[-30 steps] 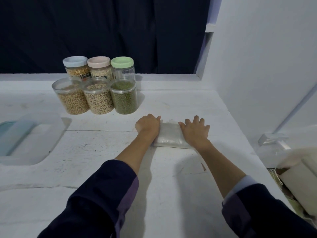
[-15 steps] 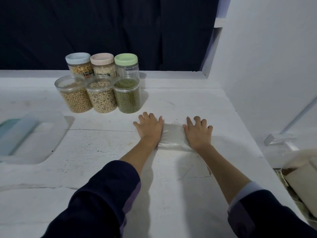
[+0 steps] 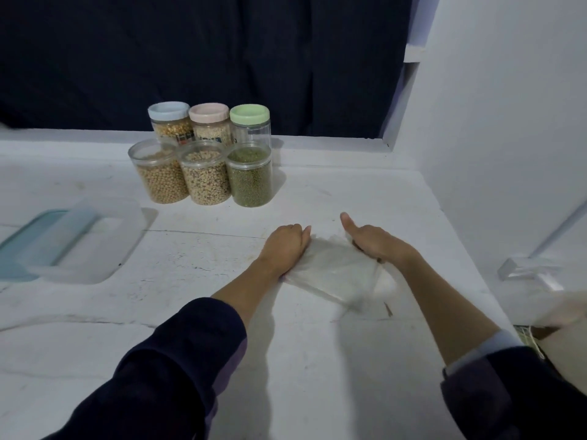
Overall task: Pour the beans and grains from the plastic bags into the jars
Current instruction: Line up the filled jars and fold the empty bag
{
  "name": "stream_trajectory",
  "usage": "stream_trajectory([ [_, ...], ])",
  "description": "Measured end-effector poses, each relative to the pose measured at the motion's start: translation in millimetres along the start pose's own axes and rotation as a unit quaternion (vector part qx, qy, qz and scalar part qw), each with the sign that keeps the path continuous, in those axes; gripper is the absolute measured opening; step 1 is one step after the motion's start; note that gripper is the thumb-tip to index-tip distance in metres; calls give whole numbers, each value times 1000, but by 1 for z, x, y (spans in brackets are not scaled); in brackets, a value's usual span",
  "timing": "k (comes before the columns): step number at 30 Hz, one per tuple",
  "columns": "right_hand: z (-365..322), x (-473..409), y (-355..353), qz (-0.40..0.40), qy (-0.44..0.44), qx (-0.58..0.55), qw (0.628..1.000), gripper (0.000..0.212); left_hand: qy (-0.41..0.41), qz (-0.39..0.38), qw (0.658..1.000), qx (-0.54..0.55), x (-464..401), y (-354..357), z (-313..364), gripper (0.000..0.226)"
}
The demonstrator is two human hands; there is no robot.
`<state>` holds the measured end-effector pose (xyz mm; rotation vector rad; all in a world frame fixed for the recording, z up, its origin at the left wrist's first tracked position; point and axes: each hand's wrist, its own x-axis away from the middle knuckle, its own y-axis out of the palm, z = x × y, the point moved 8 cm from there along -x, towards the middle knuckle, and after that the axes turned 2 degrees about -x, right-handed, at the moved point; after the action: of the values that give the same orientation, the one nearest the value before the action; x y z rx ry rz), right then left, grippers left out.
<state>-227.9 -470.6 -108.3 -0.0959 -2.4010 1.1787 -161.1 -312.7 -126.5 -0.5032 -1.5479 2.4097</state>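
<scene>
Head view, frame centre: the left hand, fingers curled, grips the left edge of a clear plastic bag on the white surface. The right hand grips its right edge, thumb raised.

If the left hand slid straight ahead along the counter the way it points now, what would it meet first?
Probably the green-bean jar: the left hand points roughly toward it across bare counter, though depth is uncertain.

Both hands, left hand and right hand, gripping plastic bag.
</scene>
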Motion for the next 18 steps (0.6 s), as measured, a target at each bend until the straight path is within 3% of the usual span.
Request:
stream_trajectory([
  [5,-26,13,33,-166,-8,-8,986,83,78,-2,997,29,16,-11,8,40],
  [8,-40,9,42,-168,-51,78,981,79,84,6,996,37,20,-18,2,39],
  [14,-77,9,50,-141,-89,-9,986,44,29,29,995,90,21,-46,-34,41],
  [16,-102,17,53,-116,-121,-83,982,29,-21,52,985,162,20,-70,-61,49],
  [18,-131,21,60,-92,-148,-159,972,32,-93,96,941,311,22,-103,-98,59],
])
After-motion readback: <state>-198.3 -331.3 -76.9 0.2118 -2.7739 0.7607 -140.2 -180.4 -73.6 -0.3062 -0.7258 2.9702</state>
